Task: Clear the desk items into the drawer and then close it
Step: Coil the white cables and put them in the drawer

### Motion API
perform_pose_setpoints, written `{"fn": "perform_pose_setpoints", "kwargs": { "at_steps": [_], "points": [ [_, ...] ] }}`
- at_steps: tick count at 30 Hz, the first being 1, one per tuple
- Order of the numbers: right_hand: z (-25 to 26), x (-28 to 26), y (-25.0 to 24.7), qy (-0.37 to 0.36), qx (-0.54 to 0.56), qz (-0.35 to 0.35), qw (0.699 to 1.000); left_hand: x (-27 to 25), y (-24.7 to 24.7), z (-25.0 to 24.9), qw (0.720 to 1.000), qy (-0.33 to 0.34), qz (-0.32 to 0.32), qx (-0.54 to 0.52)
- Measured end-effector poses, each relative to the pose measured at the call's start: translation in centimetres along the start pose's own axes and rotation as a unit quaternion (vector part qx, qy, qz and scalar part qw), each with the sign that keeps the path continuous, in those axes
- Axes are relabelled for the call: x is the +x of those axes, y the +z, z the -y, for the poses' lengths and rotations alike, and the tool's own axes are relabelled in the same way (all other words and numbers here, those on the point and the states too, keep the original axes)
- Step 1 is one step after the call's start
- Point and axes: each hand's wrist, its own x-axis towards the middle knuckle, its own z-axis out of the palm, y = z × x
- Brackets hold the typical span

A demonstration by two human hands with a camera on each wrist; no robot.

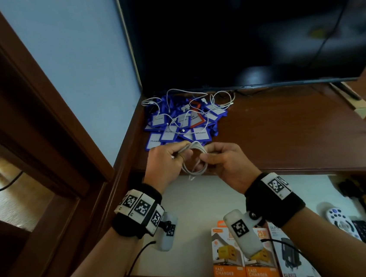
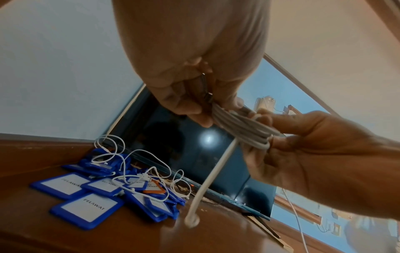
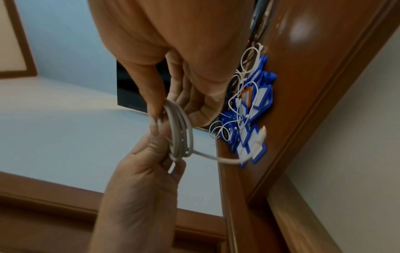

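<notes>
Cable (image 1: 192, 157) coil pinched between left hand (image 1: 165, 162) and right hand (image 1: 226, 164), directly above open drawer (image 1: 189, 205), tail dangling.

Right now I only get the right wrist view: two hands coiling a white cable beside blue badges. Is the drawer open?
Observer: Yes. The head view shows the drawer pulled open, directly below the coiled white cable.
Operator: Is anything in it?
Observer: Two orange fast charger boxes lie at its near edge.
Operator: What do the badges say? They're a blur for me.
Observer: In the left wrist view, the blue badge holders read "PELAWAT".
</notes>
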Motion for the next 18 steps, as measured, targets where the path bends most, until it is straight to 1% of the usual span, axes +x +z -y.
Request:
{"fn": "perform_pose_setpoints", "kwargs": {
  "at_steps": [7, 9, 11, 13, 15, 18],
  "points": [
    [0.6, -0.3, 0.3, 0.041, 0.066, 0.072, 0.994, 0.4, -0.9, 0.1, 0.998, 0.019, 0.052, -0.008],
    [0.5, -0.2, 0.2, 0.039, 0.084, 0.088, 0.992, 0.5, -1.1, -0.1, 0.999, 0.017, 0.047, -0.003],
    [0.3, -0.1, -0.1, 0.037, 0.084, 0.098, 0.991, 0.7, -1.2, -0.2, 1.000, 0.001, 0.029, 0.001],
    [-0.1, 0.1, -0.3, 0.032, 0.042, 0.079, 0.995, 0.8, -1.1, -0.1, 1.000, -0.017, 0.015, 0.000],
    [-0.4, 0.4, -0.3, 0.010, -0.011, 0.047, 0.999, 0.7, -1.0, 0.1, 0.999, -0.032, 0.006, 0.001],
    [-0.6, 0.5, -0.2, -0.024, -0.128, -0.035, 0.991, 0.4, -1.0, 0.3, 0.999, -0.050, -0.018, 0.002]
  ]
}}
